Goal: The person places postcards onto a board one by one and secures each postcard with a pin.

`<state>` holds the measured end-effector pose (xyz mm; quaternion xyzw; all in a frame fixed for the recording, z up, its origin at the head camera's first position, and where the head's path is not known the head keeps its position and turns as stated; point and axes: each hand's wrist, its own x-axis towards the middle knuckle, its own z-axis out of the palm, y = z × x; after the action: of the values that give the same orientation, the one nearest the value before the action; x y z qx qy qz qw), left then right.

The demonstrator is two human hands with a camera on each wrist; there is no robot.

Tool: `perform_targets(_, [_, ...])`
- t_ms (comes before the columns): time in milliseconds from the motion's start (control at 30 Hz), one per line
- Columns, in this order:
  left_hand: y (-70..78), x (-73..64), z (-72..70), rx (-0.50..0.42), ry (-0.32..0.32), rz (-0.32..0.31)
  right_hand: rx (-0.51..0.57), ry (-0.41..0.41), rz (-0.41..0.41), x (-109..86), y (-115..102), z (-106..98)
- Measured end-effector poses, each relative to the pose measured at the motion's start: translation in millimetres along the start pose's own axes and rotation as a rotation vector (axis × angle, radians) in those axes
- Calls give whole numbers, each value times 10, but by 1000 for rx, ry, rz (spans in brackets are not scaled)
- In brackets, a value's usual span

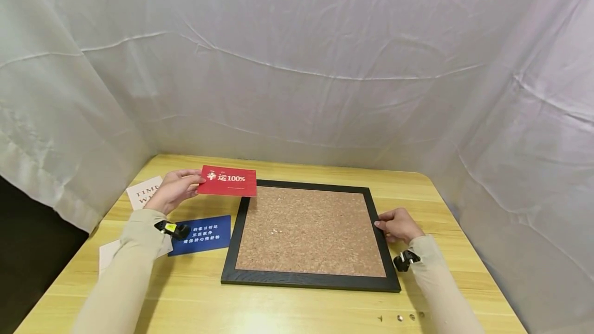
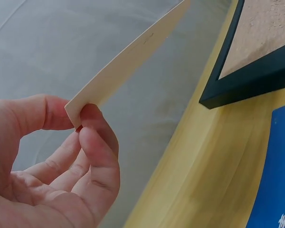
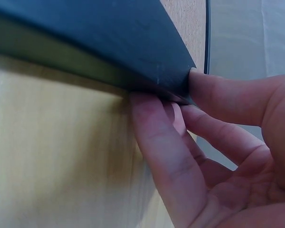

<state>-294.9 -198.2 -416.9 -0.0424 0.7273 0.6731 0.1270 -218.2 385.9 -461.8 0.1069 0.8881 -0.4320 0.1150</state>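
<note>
My left hand (image 1: 176,189) pinches a red card (image 1: 229,180) by its left edge, above the table. The card bears white print reading "100%", and its far corner overlaps the upper left corner of a black-framed cork board (image 1: 311,231). In the left wrist view the pale back of the card (image 2: 128,59) shows, with thumb and fingers at one corner. On the board's right side, my right hand (image 1: 400,224) grips the frame. The right wrist view shows the thumb on top of the black frame (image 3: 109,38) and fingers against its outer side and underside.
A blue card (image 1: 204,236) with white writing lies left of the board. A white card (image 1: 145,192) and another pale card (image 1: 108,255) lie partly under my left arm. Several small metal pins (image 1: 400,318) sit near the front right. Grey curtains (image 1: 297,66) surround the table.
</note>
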Motion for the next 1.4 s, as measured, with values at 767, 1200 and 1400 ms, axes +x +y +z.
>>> perform_targets(767, [-62, 95, 509, 44, -82, 36, 0, 3, -3, 2, -8, 45])
perform_targets(1200, [-148, 141, 697, 89, -111, 46, 36, -12, -11, 13, 10, 33])
perform_targets(1400, [-180, 153, 749, 107, -113, 37, 39, -7, -11, 17, 11, 44])
